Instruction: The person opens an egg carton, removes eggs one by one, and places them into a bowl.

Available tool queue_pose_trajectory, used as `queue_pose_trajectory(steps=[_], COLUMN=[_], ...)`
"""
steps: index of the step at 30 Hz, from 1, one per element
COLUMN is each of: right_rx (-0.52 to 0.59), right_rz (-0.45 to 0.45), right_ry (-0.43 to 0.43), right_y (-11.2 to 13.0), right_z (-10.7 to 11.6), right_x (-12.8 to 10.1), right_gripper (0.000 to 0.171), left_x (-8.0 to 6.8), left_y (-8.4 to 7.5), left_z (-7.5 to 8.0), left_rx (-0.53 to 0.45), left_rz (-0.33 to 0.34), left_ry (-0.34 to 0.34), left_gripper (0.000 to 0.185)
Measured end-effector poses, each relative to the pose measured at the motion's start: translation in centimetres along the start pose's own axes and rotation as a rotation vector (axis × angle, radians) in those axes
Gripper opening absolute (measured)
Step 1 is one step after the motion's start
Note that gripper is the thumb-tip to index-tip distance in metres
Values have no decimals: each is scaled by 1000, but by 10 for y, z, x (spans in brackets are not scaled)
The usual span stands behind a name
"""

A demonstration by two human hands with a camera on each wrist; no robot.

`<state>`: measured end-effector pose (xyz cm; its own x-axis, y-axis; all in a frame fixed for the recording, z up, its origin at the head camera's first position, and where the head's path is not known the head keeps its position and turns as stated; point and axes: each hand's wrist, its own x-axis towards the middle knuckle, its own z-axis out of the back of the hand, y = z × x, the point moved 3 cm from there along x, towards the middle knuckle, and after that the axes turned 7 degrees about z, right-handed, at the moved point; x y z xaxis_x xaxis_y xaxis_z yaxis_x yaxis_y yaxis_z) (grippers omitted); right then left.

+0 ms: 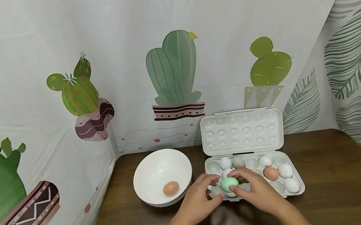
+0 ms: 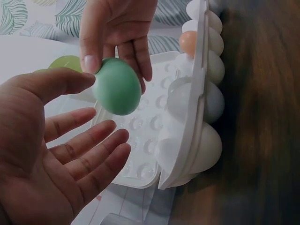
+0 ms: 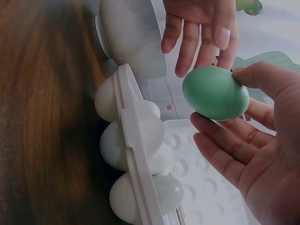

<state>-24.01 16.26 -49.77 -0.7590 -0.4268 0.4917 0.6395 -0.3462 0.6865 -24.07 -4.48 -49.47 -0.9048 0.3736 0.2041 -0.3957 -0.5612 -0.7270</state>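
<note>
Head view: smooth pale-green egg [image 1: 229, 184] held just above the front row of an open white plastic egg carton [image 1: 295, 190], both hands meeting over it. Right hand [image 1: 258, 190] pinching the egg, thumb on one side and fingertips on the other. Left hand [image 1: 196, 200] close beside, fingers straight and relaxed, palm turned up under the egg in the left wrist view, thumb tip [image 2: 77, 79] at or against the shell. Egg's long axis roughly across, from one hand toward the other; left palm directly below and nearer than any carton cup. White and one orange-brown egg [image 1: 271, 173] seated in the carton; round white ceramic bowl [image 1: 147, 174] to the left on the dark wooden table [image 1: 333, 191], with a single brown egg [image 1: 170, 188] inside.
</note>
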Motion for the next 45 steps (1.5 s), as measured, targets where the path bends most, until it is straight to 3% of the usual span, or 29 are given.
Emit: queue_pose_trajectory(steps=[21,45], right_rx=[78,113], right_rz=[11,-19], right_ry=[-2,16], right_y=[9,10], right_z=[-10,-14], right_x=[1,2], right_gripper=[26,29], left_x=[0,1], left_y=[-1,-3], left_z=[-6,-6], left_rx=[36,23], left_rz=[-36,-26], left_ry=[-16,-51], left_gripper=[50,48])
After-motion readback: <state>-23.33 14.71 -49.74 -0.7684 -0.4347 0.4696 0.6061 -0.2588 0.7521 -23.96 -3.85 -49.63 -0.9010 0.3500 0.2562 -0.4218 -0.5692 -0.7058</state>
